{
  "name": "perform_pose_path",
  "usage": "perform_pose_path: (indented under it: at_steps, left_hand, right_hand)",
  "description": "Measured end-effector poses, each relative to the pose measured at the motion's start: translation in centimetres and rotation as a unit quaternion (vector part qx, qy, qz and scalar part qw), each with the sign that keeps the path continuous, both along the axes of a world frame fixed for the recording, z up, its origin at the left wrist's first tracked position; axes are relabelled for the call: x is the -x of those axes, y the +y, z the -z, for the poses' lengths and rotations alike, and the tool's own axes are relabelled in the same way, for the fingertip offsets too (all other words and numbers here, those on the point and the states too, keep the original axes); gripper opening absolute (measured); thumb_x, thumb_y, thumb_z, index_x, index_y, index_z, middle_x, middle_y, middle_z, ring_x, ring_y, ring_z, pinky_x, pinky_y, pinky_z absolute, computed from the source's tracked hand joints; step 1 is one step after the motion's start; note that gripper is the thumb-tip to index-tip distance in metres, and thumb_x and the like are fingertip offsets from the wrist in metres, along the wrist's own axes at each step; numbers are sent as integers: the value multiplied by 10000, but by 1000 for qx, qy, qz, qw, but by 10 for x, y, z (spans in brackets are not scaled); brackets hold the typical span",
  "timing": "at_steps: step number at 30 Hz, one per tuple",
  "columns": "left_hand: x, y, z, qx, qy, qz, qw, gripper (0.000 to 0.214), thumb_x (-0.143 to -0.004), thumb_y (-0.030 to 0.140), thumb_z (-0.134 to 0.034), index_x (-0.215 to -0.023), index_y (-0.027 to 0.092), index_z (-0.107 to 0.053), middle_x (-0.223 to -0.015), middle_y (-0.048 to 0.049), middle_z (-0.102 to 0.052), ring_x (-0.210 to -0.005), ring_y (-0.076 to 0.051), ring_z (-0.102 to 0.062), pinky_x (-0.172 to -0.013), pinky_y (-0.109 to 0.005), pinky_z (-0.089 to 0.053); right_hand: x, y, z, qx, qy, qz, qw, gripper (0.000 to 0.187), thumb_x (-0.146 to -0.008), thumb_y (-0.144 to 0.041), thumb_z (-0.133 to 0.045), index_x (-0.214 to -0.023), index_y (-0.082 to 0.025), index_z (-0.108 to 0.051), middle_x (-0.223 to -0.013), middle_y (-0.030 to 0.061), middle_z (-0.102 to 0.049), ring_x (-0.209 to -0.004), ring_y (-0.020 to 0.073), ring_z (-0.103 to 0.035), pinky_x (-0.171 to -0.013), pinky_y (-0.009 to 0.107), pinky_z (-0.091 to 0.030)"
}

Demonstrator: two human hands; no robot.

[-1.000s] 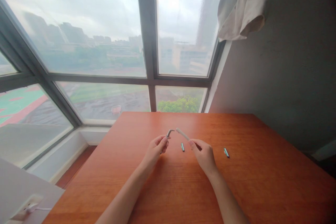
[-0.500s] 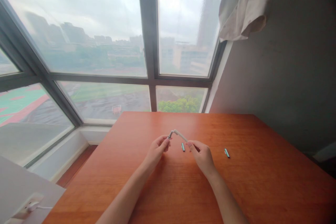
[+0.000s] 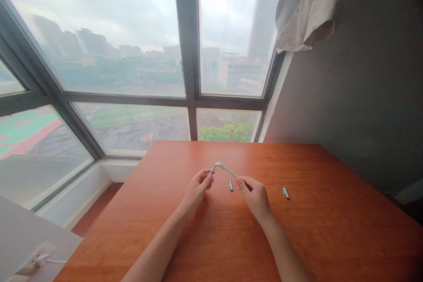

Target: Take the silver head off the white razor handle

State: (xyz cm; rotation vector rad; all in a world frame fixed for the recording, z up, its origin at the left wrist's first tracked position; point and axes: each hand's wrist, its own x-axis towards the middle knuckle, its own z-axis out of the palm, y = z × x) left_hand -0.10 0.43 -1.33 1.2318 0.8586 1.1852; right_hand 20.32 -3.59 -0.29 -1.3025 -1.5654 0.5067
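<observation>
Both my hands hold a thin, pale grey rod (image 3: 228, 169) just above the table. It bends at a shiny metal elbow near its top; whether it is one piece or two joined parts I cannot tell. My left hand (image 3: 197, 186) pinches the metal end between thumb and fingers. Closed round the lower end of the pale, longer part is my right hand (image 3: 253, 191). Between the hands, on the table, lies a small teal and black strip (image 3: 230, 185), shaped like a razor cartridge. A similar small strip (image 3: 286, 193) lies to the right of my right hand.
The reddish-brown wooden table (image 3: 224, 246) reaches to the window (image 3: 190, 101) at its far edge. A dark grey wall (image 3: 346, 97) stands on the right, with a light cloth (image 3: 304, 13) hanging above. At lower left is a wall socket (image 3: 36, 260) with a white plug.
The metal end of the rod and my left fingers have shifted slightly left, and the rod's angle has changed a little. My right hand and both small strips stay in place.
</observation>
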Motion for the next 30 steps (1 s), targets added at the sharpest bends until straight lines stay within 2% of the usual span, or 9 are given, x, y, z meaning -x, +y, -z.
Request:
perform_pose_path:
  at_steps: [8,14,19,26,30]
  left_hand:
    - [-1,-4,-6,-3,-1,-14,1000,327,-784,429,-668,-964,161,-617,-721,1,-547,-616,-112,-440,-578,-234,-327]
    - [-2,-6,-10,5,1,-25,1000,338,-762,425,-688,-978,173,-628,-725,1,-550,-630,-119,-445,-588,-235,-331]
    - [-1,-6,-10,5,3,-28,1000,331,-764,411,-688,-982,169,-628,-732,-8,-549,-641,-125,-447,-584,-231,-331]
    - [-1,-4,-6,-2,3,-30,1000,316,-773,412,-684,-969,169,-634,-736,-9,-552,-635,-121,-448,-584,-225,-339]
    - [0,-4,-8,0,11,-36,999,346,-753,437,-695,-957,164,-640,-733,-16,-562,-635,-128,-458,-586,-232,-347]
  right_hand:
    - [2,0,0,24,27,-6,999,408,-908,-450,-468,-763,-163,-718,-633,19,-622,-592,154,-560,-558,221,-387]
    - [3,0,2,34,42,-29,998,425,-900,-468,-473,-731,-159,-711,-643,23,-622,-610,155,-564,-571,217,-395]
    - [3,1,4,35,46,-18,998,444,-895,-484,-473,-721,-152,-711,-650,33,-634,-615,161,-573,-573,221,-408]
    - [4,-1,0,25,42,-25,998,427,-901,-469,-468,-822,-153,-744,-623,20,-627,-575,149,-562,-539,217,-406]
    - [4,-1,1,20,38,-22,999,441,-901,-481,-463,-815,-151,-742,-624,26,-630,-574,153,-558,-536,221,-404]
